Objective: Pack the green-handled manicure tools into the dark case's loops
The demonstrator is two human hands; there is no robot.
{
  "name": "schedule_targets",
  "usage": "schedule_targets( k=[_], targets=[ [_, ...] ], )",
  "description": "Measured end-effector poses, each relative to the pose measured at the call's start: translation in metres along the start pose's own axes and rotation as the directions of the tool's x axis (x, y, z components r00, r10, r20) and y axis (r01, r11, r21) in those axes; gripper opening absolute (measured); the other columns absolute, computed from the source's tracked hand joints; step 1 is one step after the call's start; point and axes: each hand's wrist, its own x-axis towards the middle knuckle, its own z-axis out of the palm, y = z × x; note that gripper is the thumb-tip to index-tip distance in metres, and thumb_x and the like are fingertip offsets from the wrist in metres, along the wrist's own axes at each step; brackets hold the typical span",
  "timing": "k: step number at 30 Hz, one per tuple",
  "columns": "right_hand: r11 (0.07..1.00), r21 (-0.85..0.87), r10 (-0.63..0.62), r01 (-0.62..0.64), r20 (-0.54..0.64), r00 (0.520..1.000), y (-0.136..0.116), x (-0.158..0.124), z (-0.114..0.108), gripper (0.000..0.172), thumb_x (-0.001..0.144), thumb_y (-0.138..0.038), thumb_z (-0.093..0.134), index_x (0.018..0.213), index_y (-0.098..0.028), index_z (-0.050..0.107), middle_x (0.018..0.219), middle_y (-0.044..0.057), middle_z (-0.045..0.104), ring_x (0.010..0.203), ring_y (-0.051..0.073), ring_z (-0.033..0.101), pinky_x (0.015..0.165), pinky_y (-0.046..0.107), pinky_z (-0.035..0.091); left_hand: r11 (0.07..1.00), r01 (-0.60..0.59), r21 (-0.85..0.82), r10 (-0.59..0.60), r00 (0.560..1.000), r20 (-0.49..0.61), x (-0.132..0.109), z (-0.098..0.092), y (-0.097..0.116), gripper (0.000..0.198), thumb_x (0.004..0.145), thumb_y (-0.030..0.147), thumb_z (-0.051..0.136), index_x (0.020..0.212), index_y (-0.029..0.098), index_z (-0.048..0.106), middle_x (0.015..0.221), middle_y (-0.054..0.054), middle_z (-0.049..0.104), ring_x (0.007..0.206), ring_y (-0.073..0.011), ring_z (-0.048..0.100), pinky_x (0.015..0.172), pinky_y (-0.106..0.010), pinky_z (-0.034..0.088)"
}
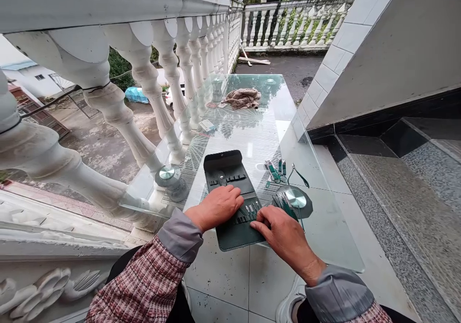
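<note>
A dark green leather manicure case (232,208) lies open on the glass table top (317,232), with small metal tools in its slots. My left hand (216,208) rests on the case, fingers together, holding nothing I can see. My right hand (283,234) lies over the case's right edge, its fingertips beside the slotted steel tools (248,212). Its thumb is hidden. To the right of the case lie green-handled nail clippers (273,170), a steel cuticle nipper (297,176) and a round mirror (295,199).
A folded brown cloth (243,98) and a small card (208,125) lie farther along the glass. A white stone balustrade (158,73) runs along the left side, with a round metal table fitting (169,176) near it. A tiled wall (334,59) and steps stand to the right.
</note>
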Motion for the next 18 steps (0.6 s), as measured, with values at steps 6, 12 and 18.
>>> schedule_targets(
  k=[6, 12, 18],
  targets=[
    [0.999, -0.043, -0.006, 0.005, -0.029, 1.0, 0.0, 0.001, 0.002, 0.023, 0.085, -0.035, 0.057, 0.068, -0.022, 0.048, 0.068, -0.001, 0.056, 0.066, 0.015, 0.052, 0.057, 0.026, 0.032, 1.0, 0.021, -0.011, -0.021, 1.0, 0.017, -0.001, -0.005, -0.003, 0.016, 0.092, 0.013, 0.043, 0.079, 0.016, 0.052, 0.08, -0.005, 0.053, 0.072, -0.0183, 0.049, 0.063, -0.031, 0.041],
    [0.998, -0.056, -0.011, 0.009, -0.051, 0.999, -0.001, 0.002, 0.004, 0.024, 0.086, -0.036, 0.056, 0.069, -0.021, 0.049, 0.068, -0.001, 0.056, 0.065, 0.014, 0.052, 0.057, 0.026, 0.031, 0.996, 0.088, 0.024, -0.09, 0.991, 0.097, -0.003, -0.011, -0.006, 0.014, 0.091, 0.01, 0.044, 0.08, 0.014, 0.052, 0.085, -0.007, 0.055, 0.075, -0.0189, 0.049, 0.067, -0.031, 0.043],
    [0.998, -0.062, -0.036, 0.031, -0.07, 0.997, 0.002, 0.001, 0.006, 0.024, 0.087, -0.036, 0.054, 0.069, -0.021, 0.049, 0.067, -0.001, 0.055, 0.064, 0.014, 0.051, 0.056, 0.025, 0.031, 0.996, 0.089, 0.019, -0.091, 0.988, 0.123, -0.001, -0.012, -0.008, 0.015, 0.092, 0.01, 0.042, 0.081, 0.015, 0.052, 0.086, -0.006, 0.054, 0.075, -0.018, 0.049, 0.067, -0.03, 0.043]
  ],
)
